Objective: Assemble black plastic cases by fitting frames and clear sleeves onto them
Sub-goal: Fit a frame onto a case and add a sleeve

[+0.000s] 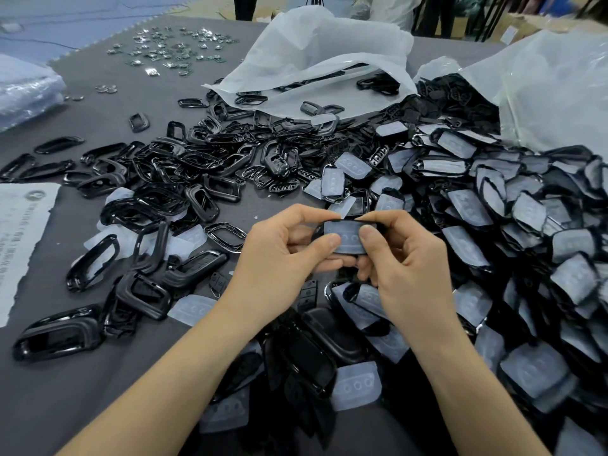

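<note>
Both my hands hold one black plastic case (347,238) with a clear sleeve over its face, above the middle of the grey table. My left hand (279,255) grips its left end, thumb pressed on the sleeve. My right hand (401,258) grips its right end, thumb on the sleeve and forefinger along the top edge. Loose black frames (171,179) lie heaped to the left. Several loose clear sleeves (192,309) lie among them and near my forearms. A big heap of cases with sleeves fitted (513,232) fills the right side.
Two open white plastic bags (316,51) (546,90) spill black parts at the back. Small metal parts (174,51) are scattered at the far left. A printed paper sheet (23,232) lies at the left edge. A wrapped bundle (23,90) sits far left.
</note>
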Motion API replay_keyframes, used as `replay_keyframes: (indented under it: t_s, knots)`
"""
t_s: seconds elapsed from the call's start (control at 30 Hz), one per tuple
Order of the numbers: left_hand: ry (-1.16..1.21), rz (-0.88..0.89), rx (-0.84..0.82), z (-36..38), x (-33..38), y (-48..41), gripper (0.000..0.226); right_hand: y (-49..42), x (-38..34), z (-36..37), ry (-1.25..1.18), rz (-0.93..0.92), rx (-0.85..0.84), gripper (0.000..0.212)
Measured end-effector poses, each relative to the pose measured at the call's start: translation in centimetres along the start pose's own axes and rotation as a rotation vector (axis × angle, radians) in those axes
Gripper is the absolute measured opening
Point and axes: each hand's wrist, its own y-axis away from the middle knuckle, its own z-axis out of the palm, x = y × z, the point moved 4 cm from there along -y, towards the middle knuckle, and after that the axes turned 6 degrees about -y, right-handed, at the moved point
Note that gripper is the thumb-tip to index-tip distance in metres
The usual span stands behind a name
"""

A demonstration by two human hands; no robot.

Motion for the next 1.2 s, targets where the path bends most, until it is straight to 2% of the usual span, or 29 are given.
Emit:
replay_keyframes:
  t_s: [0.4, 0.77, 0.87, 0.97, 1.03, 1.13, 1.2]
  knots:
    - [0.016, -0.061, -0.07, 0.0, 0.2, 0.1, 0.008, -0.3, -0.1, -0.1, 0.016, 0.028, -0.065, 0.023]
    - [-0.091, 0.004, -0.001, -0.2, 0.2, 0.1, 0.009, -0.1, -0.6, 0.1, -0.086, 0.044, -0.105, 0.017]
    - [-0.16, 0.094, -0.014, -0.2, 0.6, 0.2, 0.015, -0.1, -0.6, -0.1, -0.15, 0.08, -0.093, 0.018]
    - [-0.545, 0.425, -0.14, 0.0, 1.8, 0.6, 0.048, -0.3, -0.5, -0.5, -0.229, 0.145, -0.049, 0.023]
    - [-0.706, 0.585, -0.172, 0.5, 1.9, 0.7, 0.049, -0.4, -0.3, -0.8, -0.257, 0.189, -0.03, 0.027]
    - [-0.651, 0.555, -0.129, 0.6, 1.8, 0.5, 0.033, -0.4, 0.0, -0.7, -0.397, 0.301, -0.058, 0.029]
    - [-0.495, 0.418, -0.099, 0.2, 1.6, 0.4, 0.029, -0.3, -0.1, -0.3, -0.574, 0.365, -0.114, 0.016]
